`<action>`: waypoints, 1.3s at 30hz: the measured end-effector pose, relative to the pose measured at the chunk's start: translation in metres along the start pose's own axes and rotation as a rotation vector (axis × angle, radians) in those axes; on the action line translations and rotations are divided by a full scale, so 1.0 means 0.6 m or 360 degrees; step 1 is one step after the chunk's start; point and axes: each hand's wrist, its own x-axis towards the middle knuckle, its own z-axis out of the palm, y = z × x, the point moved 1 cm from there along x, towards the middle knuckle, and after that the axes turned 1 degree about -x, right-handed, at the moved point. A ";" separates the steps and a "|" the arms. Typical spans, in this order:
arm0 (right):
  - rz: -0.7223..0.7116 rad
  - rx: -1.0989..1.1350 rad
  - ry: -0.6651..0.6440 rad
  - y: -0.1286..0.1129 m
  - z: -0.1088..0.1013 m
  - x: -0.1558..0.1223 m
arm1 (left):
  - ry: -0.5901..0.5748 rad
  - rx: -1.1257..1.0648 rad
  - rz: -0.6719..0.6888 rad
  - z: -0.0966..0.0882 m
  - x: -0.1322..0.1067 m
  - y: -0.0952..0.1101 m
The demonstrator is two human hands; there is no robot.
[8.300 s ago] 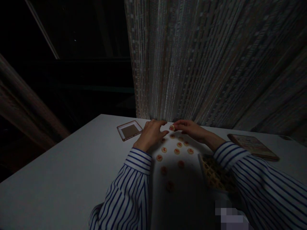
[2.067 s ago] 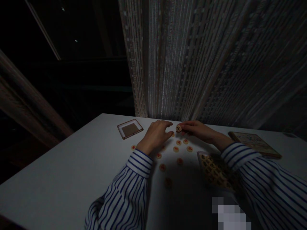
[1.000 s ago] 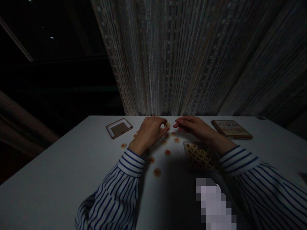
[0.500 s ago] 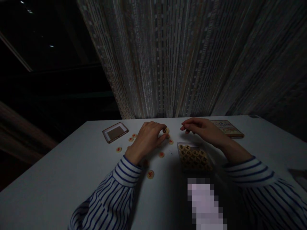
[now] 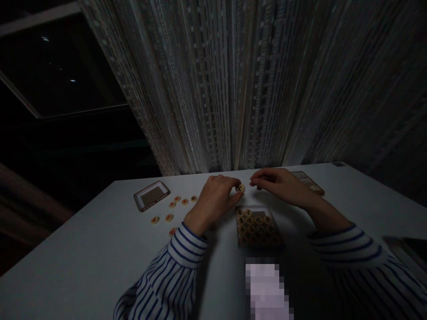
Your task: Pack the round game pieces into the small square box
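Note:
My left hand is closed, pinching a round xiangqi piece with a dark character between thumb and fingertips. Just right of that piece, my right hand hovers with loosely bent fingers, and I see nothing in them. Below both hands a clear box stands on the table, with rows of dark-marked xiangqi pieces in it. Several loose pieces, mostly red-marked, lie left of my left hand. My left hand and forearm may hide others.
A framed flat lid lies at the left on the white table. Partly behind my right wrist is a printed flat box. A pixelated light object sits at the near edge. A strip curtain hangs behind.
My left hand has moved right with the piece, closer to my right hand, uncovering more loose pieces. The view has shifted slightly.

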 end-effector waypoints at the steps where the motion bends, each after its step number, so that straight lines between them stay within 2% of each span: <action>1: 0.0004 -0.0012 -0.0002 0.000 -0.001 -0.001 | 0.0021 -0.0017 -0.0006 0.002 0.003 0.003; 6: 0.0062 0.0009 -0.0073 0.005 0.002 -0.006 | 0.0091 -0.0049 -0.0013 0.015 0.008 0.010; 13: 0.0148 0.0084 -0.0174 0.018 0.015 -0.005 | 0.0038 0.0012 0.0016 0.029 0.004 0.010; 24: 0.0089 -0.0005 -0.0140 0.026 0.019 -0.002 | 0.0067 -0.0035 0.0011 0.038 0.003 0.008; 27: 0.0069 -0.0033 -0.0147 0.025 0.016 -0.002 | 0.0084 -0.0251 -0.0057 0.036 0.002 0.004; 32: 0.0042 -0.0099 -0.0174 0.023 0.011 -0.003 | 0.0067 -0.0869 -0.0240 0.036 0.006 -0.003; 39: -0.0019 -0.0133 -0.0226 0.007 0.011 -0.006 | 0.0003 -0.1454 -0.0681 0.039 0.016 -0.002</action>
